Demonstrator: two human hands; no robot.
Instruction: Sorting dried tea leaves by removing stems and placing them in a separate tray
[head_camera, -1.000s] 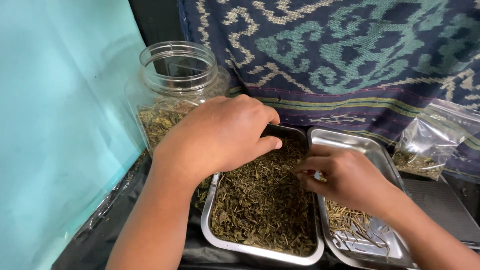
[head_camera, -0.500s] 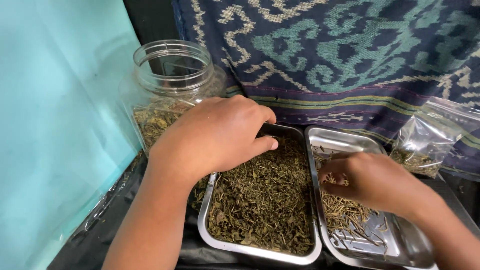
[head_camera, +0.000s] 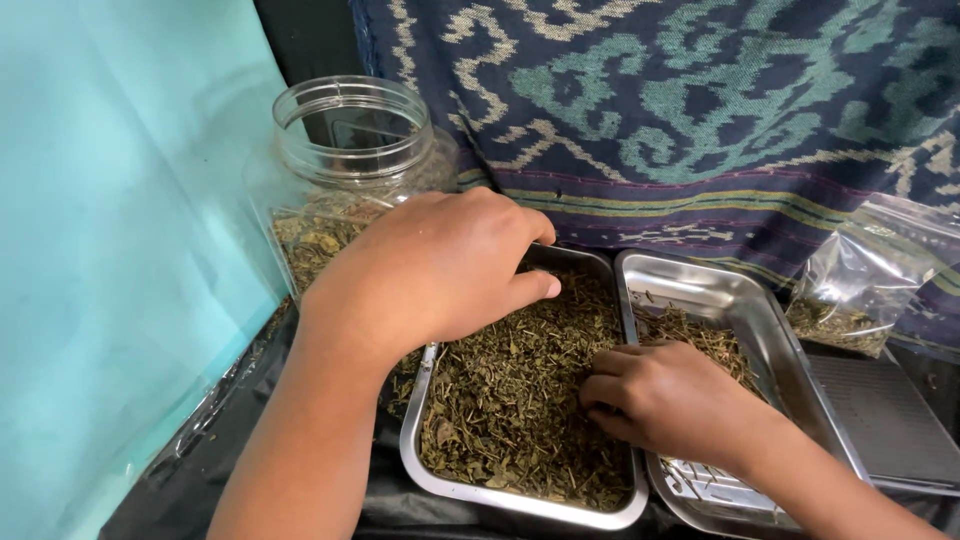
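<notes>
dried leaves fill left steel tray. right hand curled, fingertips pinching into the leaves near the shared rim; what it grips i cannot tell. left hand cupped loosely over the tray's far corner, grasping nothing. risk: sleeve-side wrist dragging stems out of right tray; jar and bag crowd both sides.

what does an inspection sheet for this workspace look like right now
surface: black plastic sheet under the trays
job's things: left steel tray full of dried leaves; right steel tray with thin stems
clutter: open clear jar partly filled with leaves; clear plastic bag; dark flat device
grippers: left hand resting on the left tray's far end; right hand curled, fingertips in the leaves
cables: nothing seen
surroundings: turquoise sheet; patterned woven cloth
</notes>
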